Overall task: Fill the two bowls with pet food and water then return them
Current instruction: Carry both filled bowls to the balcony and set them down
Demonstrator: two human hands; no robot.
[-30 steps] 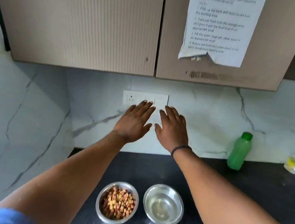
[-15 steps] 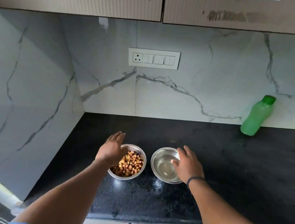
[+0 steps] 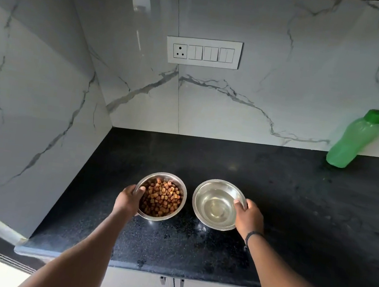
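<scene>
Left grip: we see our left hand (image 3: 127, 201) clasping the near-left rim of the kibble bowl (image 3: 161, 196), thumb hooked over the edge on the inside, the other fingers hidden under the outer wall.
Right grip: our right hand (image 3: 249, 218) pinches the right rim of the water bowl (image 3: 217, 204) the same way, thumb over the lip, fingers out of sight beneath.
Arm pose: both forearms reach forward from the lower edge of the view and converge slightly; a dark band (image 3: 253, 234) sits on the right wrist.
Bowls: the two steel bowls stand side by side, just apart, on the black bench (image 3: 295, 202), near its front half; whether they are already lifted off it we cannot tell.
Filling: the left bowl holds brown kibble well up its walls; the right holds clear water, shallow.
Done: we judge both fills complete.
Left: carrying the pair back to the feeding spot, which is not in view.
Surroundings: a green bottle (image 3: 353, 140) leans against the marble backsplash (image 3: 259, 104) far to the right, capped; a switch panel (image 3: 203, 52) sits on the wall above.
</scene>
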